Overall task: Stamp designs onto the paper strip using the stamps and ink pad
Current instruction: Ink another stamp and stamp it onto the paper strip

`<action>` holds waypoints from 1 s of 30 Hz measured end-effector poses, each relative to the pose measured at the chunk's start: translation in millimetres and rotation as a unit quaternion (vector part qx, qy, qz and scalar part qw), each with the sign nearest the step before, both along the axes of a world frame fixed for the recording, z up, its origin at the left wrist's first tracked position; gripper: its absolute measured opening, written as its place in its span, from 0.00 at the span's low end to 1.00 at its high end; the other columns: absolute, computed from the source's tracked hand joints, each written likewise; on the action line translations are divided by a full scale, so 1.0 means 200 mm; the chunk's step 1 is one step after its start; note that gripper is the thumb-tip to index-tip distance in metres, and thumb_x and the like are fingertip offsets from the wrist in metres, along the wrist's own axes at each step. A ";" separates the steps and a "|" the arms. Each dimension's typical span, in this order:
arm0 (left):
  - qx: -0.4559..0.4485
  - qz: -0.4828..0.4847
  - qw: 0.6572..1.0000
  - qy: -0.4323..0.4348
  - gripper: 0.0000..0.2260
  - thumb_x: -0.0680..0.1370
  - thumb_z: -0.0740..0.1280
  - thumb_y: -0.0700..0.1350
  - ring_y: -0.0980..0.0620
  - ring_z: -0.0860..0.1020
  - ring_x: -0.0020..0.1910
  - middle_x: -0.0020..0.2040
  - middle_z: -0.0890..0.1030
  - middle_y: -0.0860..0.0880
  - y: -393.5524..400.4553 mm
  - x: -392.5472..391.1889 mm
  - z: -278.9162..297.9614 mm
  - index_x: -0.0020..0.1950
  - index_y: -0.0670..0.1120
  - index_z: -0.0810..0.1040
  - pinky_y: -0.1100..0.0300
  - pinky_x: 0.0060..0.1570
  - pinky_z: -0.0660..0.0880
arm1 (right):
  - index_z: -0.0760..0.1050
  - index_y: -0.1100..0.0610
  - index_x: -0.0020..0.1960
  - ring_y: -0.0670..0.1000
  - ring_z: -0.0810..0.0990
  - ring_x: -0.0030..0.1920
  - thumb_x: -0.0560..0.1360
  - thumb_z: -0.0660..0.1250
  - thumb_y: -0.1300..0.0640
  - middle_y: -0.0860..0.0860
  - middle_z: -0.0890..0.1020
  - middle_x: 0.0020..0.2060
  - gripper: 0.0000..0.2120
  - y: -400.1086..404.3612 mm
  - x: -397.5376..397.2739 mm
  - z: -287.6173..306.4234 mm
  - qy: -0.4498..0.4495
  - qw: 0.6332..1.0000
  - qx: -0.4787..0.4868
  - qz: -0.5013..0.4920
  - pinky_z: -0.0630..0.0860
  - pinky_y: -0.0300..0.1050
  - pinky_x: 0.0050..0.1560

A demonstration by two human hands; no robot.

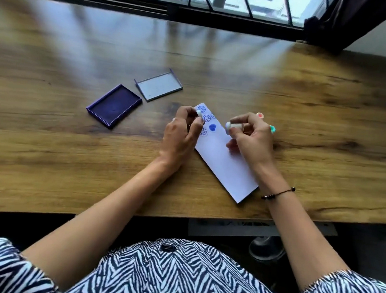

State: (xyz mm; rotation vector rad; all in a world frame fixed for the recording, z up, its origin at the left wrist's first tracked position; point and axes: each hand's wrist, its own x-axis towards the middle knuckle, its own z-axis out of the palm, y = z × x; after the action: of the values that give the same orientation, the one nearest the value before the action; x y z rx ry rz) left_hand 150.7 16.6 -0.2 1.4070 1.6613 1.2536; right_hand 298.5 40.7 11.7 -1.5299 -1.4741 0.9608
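Note:
A white paper strip (223, 162) lies slanted on the wooden table, with blue smiley prints and a blue heart print (212, 127) at its far end. My left hand (184, 131) pinches a small white stamp (199, 113) over the strip's far left corner. My right hand (250, 137) holds a second white stamp (234, 126) on its side, just above the strip's right edge. The open purple ink pad (114, 104) sits to the left, apart from both hands.
The ink pad's clear lid (159, 87) lies behind the pad. Two more small stamps, one red-topped (260, 115) and one green-topped (272, 129), rest beyond my right hand. A window frame runs along the table's far edge (197, 24).

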 end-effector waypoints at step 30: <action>0.000 -0.154 0.975 -0.159 0.05 0.74 0.66 0.41 0.63 0.79 0.41 0.42 0.81 0.54 -0.04 -0.01 0.03 0.50 0.47 0.78 0.68 0.45 0.76 | 0.78 0.53 0.40 0.47 0.79 0.26 0.72 0.68 0.62 0.45 0.81 0.26 0.05 -0.10 -0.05 0.11 0.184 0.980 -0.039 0.061 0.78 0.38 0.30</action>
State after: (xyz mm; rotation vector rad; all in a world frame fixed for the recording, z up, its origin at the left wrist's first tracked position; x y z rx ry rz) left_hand 148.7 8.7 6.7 1.3220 1.1783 1.2225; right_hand 288.0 21.5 33.5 -1.2411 -1.2852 1.3097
